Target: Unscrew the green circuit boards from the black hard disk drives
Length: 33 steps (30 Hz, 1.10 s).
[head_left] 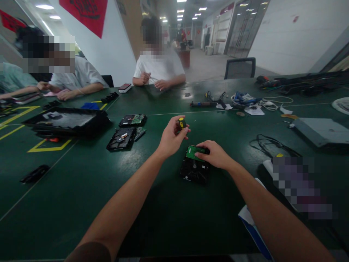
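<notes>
Hard drive [194, 170], on desk [169, 214] — right hand [215, 154] upon it, fingers apart. Yellow-black tool [181, 123] — clamped in left hand's [173, 135] fingers. Step, apparently: steadying drive; next move calls for stillness.

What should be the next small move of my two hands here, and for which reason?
Probably lower the yellow-and-black tool in your left hand toward the drive, slowly. Your right hand touches the drive's green board, so it may steady the work, while the tool is held up, apart from the drive. Its tip I cannot make out.
</notes>
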Tool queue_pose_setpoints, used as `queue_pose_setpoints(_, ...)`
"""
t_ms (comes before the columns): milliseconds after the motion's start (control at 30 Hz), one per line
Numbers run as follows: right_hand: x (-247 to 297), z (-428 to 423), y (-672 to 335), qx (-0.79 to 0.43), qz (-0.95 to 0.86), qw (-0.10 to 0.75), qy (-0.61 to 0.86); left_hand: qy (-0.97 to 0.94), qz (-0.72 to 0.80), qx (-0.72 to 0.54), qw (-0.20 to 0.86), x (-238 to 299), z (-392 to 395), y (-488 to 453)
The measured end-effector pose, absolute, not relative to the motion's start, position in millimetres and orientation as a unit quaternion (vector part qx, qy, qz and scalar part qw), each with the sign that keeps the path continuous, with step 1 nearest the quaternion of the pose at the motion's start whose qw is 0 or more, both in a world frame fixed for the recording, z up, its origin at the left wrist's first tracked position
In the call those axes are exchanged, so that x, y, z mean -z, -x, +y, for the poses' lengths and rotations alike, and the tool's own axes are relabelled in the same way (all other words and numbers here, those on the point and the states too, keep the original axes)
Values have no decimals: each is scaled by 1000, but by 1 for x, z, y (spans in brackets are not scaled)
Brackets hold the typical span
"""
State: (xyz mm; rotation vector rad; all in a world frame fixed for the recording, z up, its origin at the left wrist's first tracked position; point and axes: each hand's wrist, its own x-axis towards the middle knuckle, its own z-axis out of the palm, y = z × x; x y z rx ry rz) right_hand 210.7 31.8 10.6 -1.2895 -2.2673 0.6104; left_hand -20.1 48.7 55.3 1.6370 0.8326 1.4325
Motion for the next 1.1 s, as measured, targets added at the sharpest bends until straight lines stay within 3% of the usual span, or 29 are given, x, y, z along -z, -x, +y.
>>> queue_pose_setpoints(1100,-12,30,-212,-229,-821,225,472,-646,339,-549,407,-58,46,21)
